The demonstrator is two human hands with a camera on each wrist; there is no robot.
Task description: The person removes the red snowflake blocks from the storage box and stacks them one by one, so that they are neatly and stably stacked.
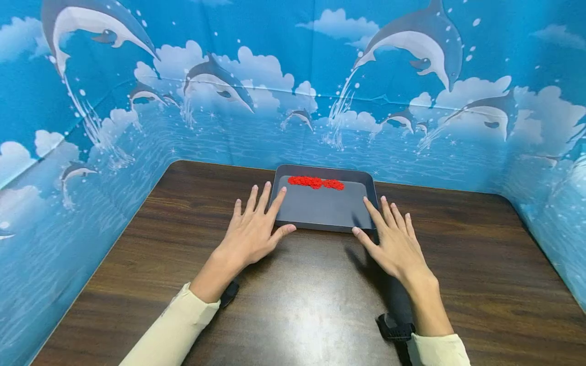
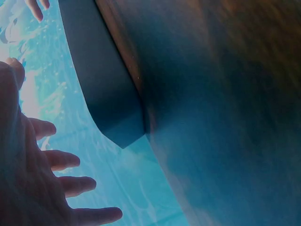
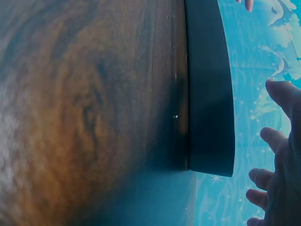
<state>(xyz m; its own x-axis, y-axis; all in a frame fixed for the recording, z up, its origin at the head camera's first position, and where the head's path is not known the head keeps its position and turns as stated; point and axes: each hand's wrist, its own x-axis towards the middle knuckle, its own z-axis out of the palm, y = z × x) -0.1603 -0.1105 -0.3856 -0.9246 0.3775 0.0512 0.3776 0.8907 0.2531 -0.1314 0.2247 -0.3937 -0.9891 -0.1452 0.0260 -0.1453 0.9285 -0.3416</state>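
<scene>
Sleeves [image 1: 171, 330], cream. L. hand [image 1: 251, 231], r. hand [image 1: 397, 249]: fingers wide, nothing held, nr. front corners of tray [image 1: 325, 206], by far edge of table [image 1: 311, 284]. Red pcs. [image 1: 305, 181] along tray's back. Step, prob.: poised; next grip wd. need fingers curled.

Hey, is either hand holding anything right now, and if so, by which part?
Nothing is held: the left hand and right hand are spread out near the dark gray tray, gripping nothing.

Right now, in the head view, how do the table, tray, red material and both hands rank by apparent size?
1. Table
2. Tray
3. Left hand and right hand: too alike to rank
4. Red material
</scene>
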